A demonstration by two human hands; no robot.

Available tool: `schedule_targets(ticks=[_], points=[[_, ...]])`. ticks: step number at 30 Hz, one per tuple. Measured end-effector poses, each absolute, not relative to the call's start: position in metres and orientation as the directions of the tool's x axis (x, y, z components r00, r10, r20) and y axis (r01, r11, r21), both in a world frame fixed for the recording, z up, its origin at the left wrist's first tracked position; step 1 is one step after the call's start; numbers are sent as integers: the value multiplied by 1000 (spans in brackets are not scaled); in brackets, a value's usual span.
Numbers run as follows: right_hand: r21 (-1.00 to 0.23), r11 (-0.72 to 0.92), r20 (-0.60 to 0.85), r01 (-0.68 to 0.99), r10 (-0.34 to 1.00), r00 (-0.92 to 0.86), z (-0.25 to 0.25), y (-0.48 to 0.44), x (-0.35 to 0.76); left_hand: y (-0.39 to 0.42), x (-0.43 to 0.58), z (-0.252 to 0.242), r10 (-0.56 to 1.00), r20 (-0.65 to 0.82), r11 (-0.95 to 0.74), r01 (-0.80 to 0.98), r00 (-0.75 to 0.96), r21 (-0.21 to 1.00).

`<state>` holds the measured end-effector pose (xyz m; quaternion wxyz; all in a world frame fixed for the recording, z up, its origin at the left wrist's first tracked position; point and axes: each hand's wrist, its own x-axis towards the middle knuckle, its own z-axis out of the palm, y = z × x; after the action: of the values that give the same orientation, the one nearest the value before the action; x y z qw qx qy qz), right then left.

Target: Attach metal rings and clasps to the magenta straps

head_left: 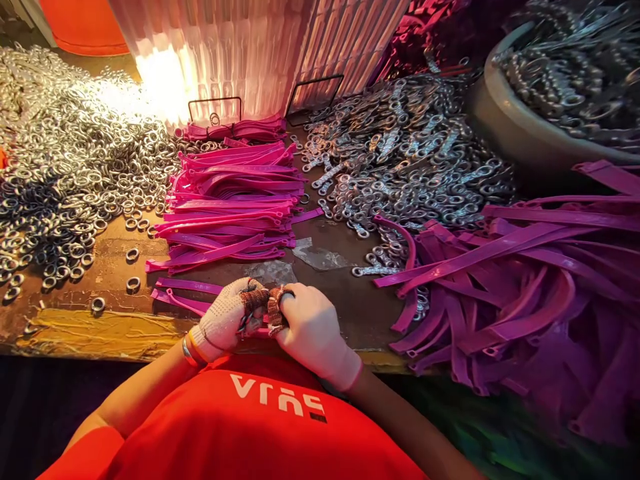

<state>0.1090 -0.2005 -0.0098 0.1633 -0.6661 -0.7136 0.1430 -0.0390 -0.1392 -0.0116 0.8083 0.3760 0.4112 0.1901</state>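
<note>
While the bench (367, 310) is being lit, purple straps (505, 307) are being left loosely heaped rightward; metal rings (95, 143) and metal links (395, 160) are being kept piled, flanking neatly stacked pink straps (233, 200); below these, the gloved left hand (223, 320) and gloved right hand (313, 323) are being held fingers together; what is being grasped, if anything, cannot be told; judged by the unsorted heaps, much is being left undone.

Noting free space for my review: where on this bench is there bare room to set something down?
Best: the bench between the right hand and the purple straps. Another patch, dotted with loose rings, lies between the ring heap and the pink straps. Crowded: both strap piles, the ring heap and the links.
</note>
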Motion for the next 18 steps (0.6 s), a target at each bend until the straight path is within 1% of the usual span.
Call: schedule_targets(ticks=[1, 2, 3, 4, 5, 6, 7, 9, 10, 11, 12, 13, 15, 18], points=[[-372, 73, 42, 925, 997, -62, -9, -201, 107, -139, -38, -14, 613, -525, 669, -33, 590, 743], [-370, 72, 36, 926, 997, -63, -10, -201, 106, -138, -37, -15, 619, -523, 679, -65, 586, 731], [-412, 60, 20, 909, 998, -57, -11, -201, 106, -136, -37, -15, 631, -515, 674, -83, 580, 734], [-486, 34, -4, 873, 999, -42, -13, -200, 107, -132, -37, -13, 640, -504, 654, -68, 580, 753], [-569, -2, -28, 822, 999, -17, -16, -200, 109, -128, -38, -11, 644, -492, 617, -17, 585, 787], [-644, -37, -45, 764, 999, 11, -19, -199, 113, -121, -39, -8, 657, -473, 549, 57, 587, 834], [-701, -64, -49, 710, 998, 41, -22, -198, 116, -113, -40, -4, 689, -438, 445, 139, 577, 885], [-762, -87, -23, 642, 994, 108, -27, -196, 124, -95, -39, 4, 807, -294, 156, 296, 511, 942], [-776, -90, -7, 624, 991, 134, -29, -195, 127, -85, -38, 6, 867, -191, 4, 377, 461, 926], [-784, -93, -2, 614, 989, 148, -30, -194, 130, -77, -35, 7, 904, -94, -123, 463, 417, 878], [-789, -98, -8, 606, 989, 149, -31, -194, 131, -69, -31, 7, 919, -28, -211, 551, 393, 808], [-791, -105, -22, 603, 990, 142, -32, -194, 131, -64, -26, 5, 922, -5, -260, 628, 388, 733], [-790, -114, -49, 603, 991, 122, -34, -194, 130, -59, -16, 0, 921, -26, -288, 724, 390, 627], [-825, -94, -31, 557, 992, 121, -35, -195, 129, -64, -11, -6, 929, -64, -262, 769, 365, 583]])
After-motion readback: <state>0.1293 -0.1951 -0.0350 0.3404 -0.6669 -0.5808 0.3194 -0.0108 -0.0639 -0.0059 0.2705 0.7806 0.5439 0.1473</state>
